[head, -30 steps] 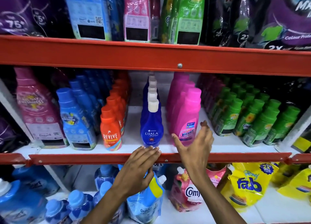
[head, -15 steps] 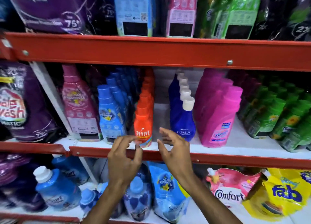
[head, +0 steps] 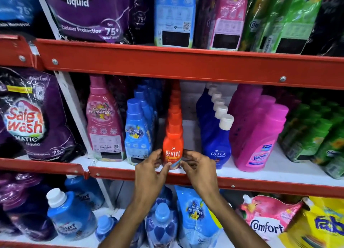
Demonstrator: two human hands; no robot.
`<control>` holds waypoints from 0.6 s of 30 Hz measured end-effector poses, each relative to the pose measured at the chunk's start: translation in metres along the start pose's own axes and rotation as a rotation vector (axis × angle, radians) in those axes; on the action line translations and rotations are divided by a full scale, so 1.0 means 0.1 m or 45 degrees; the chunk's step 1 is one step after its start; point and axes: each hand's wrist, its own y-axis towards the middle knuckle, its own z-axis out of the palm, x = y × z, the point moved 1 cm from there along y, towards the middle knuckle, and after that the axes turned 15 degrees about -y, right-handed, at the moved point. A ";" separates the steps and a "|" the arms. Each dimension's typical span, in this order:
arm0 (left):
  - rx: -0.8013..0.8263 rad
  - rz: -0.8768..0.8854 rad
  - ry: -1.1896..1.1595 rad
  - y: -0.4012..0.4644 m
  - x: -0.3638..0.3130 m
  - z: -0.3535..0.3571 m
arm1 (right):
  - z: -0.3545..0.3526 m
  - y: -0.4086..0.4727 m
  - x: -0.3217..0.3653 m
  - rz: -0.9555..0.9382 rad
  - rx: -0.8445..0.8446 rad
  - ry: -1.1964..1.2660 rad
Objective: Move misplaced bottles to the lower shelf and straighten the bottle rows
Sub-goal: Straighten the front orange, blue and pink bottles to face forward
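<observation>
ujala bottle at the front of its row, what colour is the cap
White, on a deep blue Ujala bottle; cap shows clearly in the head view.

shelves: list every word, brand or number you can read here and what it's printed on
"REVIVE": orange bottle between left hand and right hand
"UJALA": dark blue bottle
"Vanish", partly blurred: pink bottle
"ALL DAY FRESHNESS": light blue bottle
"Safe wash MATIC liquid": purple pouch
"Surf": blue jug
"Comfort": pink pouch
"fab": yellow pouch
Back-label small print: unreadable
</observation>
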 end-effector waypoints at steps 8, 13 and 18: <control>0.012 -0.008 0.005 0.03 0.01 0.02 | 0.02 0.02 0.00 0.023 -0.029 0.027; 0.005 0.011 0.018 0.03 0.04 0.02 | 0.02 0.01 0.00 0.028 -0.033 0.038; -0.079 0.051 -0.046 -0.05 0.05 -0.02 | -0.05 -0.09 0.01 -0.009 -0.147 0.162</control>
